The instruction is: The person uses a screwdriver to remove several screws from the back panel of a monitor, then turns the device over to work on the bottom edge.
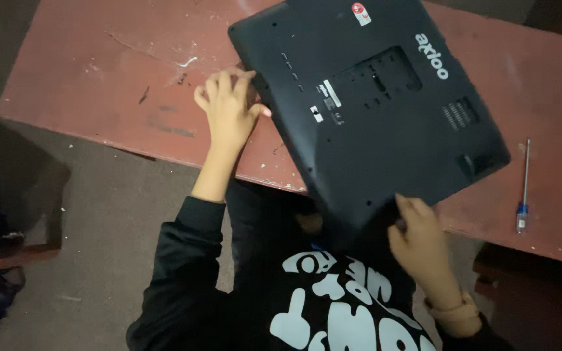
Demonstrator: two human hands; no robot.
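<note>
We see a black laptop (372, 110) lying bottom-up on a worn red table (99, 78), tilted, its near corner hanging off the table's front edge toward the person.

Left hand (229, 107) sits at the laptop's 9 o'clock edge, fingers curled, tips and thumb pressing against the side of the case. We can't tell if it truly grips the edge or only touches it.

Right hand (417, 237) is at the laptop's 6 o'clock corner, fingers bent over the overhanging edge from below, holding it; a light band sits on that wrist.

At the laptop's 3 o'clock, apart from it, a thin screwdriver (523, 188) with a blue handle lies on the table, well clear of both hands.
</note>
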